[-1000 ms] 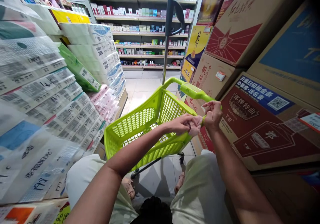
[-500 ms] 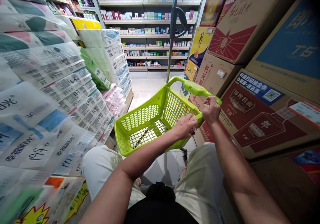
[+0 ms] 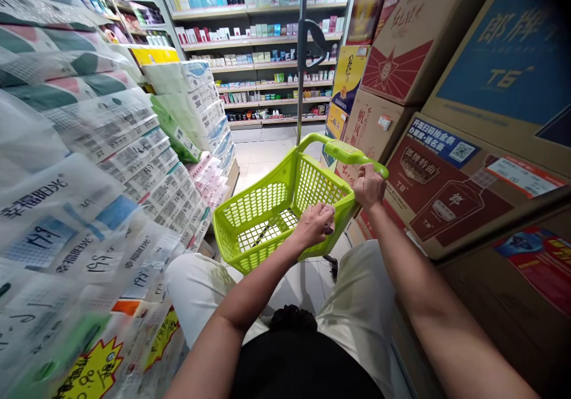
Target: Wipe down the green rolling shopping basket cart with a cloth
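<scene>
A bright green plastic shopping basket cart [image 3: 256, 203] stands in front of my knees, with perforated walls and floor. My right hand [image 3: 370, 186] is closed around the right end of its green handle [image 3: 352, 154]. My left hand [image 3: 316, 223] is curled into a fist at the cart's near side rim. Its fingertips are turned away, so whether it grips the rim or holds something small cannot be seen. A grey pole with a looped grip [image 3: 312, 45] rises behind the cart.
Wrapped tissue packs [image 3: 151, 173] with handwritten prices are stacked high on my left. Printed cartons [image 3: 439, 191] form a wall close on my right. Tiled floor [image 3: 254, 149] runs between them to shelves [image 3: 263, 66] of small boxes and bottles.
The view has shifted slightly right. My left hand has moved a little left along the cart's near side, farther from my right hand. My right hand stays on the handle.
</scene>
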Demonstrator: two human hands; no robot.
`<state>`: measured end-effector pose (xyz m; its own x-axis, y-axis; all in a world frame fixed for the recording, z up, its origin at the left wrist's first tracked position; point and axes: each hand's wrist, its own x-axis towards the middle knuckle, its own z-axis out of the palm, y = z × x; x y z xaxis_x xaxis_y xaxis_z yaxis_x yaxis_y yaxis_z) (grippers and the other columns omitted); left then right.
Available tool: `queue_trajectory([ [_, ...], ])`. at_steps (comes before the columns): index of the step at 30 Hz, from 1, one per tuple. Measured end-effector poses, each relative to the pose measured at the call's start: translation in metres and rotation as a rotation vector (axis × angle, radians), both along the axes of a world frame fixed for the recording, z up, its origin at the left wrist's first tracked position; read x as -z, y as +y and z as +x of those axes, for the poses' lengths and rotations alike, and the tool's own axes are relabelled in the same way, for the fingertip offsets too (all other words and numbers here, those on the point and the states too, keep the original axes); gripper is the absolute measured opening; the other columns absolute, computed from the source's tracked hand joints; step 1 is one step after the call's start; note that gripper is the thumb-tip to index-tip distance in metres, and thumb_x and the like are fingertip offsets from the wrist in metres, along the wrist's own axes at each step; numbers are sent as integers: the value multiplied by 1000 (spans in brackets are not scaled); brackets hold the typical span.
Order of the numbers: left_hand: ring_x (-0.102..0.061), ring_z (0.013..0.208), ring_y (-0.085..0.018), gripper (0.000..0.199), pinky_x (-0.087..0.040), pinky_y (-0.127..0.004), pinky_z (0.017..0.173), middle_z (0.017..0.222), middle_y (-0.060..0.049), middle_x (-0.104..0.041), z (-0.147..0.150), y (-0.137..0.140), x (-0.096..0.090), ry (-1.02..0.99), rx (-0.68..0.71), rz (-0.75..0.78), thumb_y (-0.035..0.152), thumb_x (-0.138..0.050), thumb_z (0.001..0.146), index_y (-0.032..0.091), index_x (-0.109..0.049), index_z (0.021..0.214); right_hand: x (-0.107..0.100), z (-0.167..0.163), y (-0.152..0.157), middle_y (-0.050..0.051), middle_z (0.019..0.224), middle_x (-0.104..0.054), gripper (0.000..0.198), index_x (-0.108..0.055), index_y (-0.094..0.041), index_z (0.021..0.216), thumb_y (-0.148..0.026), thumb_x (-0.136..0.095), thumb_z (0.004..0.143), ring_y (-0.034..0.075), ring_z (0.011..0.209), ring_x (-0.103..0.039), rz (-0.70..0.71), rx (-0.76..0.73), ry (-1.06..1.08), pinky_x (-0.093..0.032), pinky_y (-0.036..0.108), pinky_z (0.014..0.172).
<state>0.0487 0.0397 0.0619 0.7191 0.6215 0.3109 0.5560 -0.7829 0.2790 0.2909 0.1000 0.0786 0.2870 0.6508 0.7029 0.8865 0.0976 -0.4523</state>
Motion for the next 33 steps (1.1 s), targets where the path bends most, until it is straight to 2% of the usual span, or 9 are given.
queue_trajectory([
  [3,-55,107,-27,46,-50,-41,95,118,-11,-57,-19,-11,5,-21,-25,-22,3,-62,72,21,-64,114,0,5,0,5,80,-65,26,-57,-20,97,-17,-43,76,22,71,-56,-15,13,-19,-38,33,72],
  [6,-57,100,-24,40,-52,-37,89,104,-8,-58,-83,-34,12,-30,-82,-77,1,-57,73,22,-65,106,0,8,0,6,81,-65,26,-58,-20,97,-18,-43,76,22,70,-56,-18,37,-13,-38,33,72],
  [9,-58,99,-24,40,-53,-36,87,103,-7,-58,-149,-58,16,-22,-185,-105,0,-54,71,24,-66,101,1,7,0,6,80,-65,28,-58,-21,98,-17,-44,74,23,71,-56,-15,44,-7,-38,34,73],
  [12,-58,99,-24,35,-53,-36,86,102,-7,-58,-176,-67,18,-38,-267,-85,2,-56,70,23,-65,96,1,2,-1,7,83,-66,29,-58,-20,98,-16,-44,73,23,74,-57,-15,35,1,-39,34,76],
  [15,-58,98,-24,30,-53,-36,86,102,-7,-60,-149,-59,22,-88,-259,-37,6,-58,75,23,-66,98,0,-4,-1,8,85,-67,27,-59,-19,97,-16,-44,75,24,76,-59,-18,39,-1,-40,34,78],
  [21,-57,102,-28,27,-51,-44,89,117,-11,-63,-37,-28,24,-70,-272,66,13,-62,81,22,-69,105,1,-5,-1,11,84,-68,27,-63,-18,95,-18,-45,75,25,76,-58,-47,55,-51,-40,35,76],
  [24,-57,105,-30,23,-51,-46,90,121,-11,-64,-31,-33,23,-61,-265,91,15,-61,83,22,-68,103,0,-1,-2,12,84,-68,28,-65,-17,96,-20,-45,77,26,74,-57,-53,65,-63,-40,36,74],
  [27,-57,110,-29,20,-50,-47,96,121,-10,-64,-74,-54,30,-85,-289,118,13,-61,82,23,-67,98,0,2,-4,12,85,-68,30,-66,-17,98,-21,-44,78,26,74,-58,-66,67,-57,-40,36,74],
  [33,-56,116,-30,27,-52,-49,101,121,-11,-63,-200,-102,52,-127,-534,143,5,-59,74,23,-66,93,1,2,-5,13,87,-69,32,-67,-16,100,-22,-44,77,27,76,-58,-78,69,-24,-41,38,78],
])
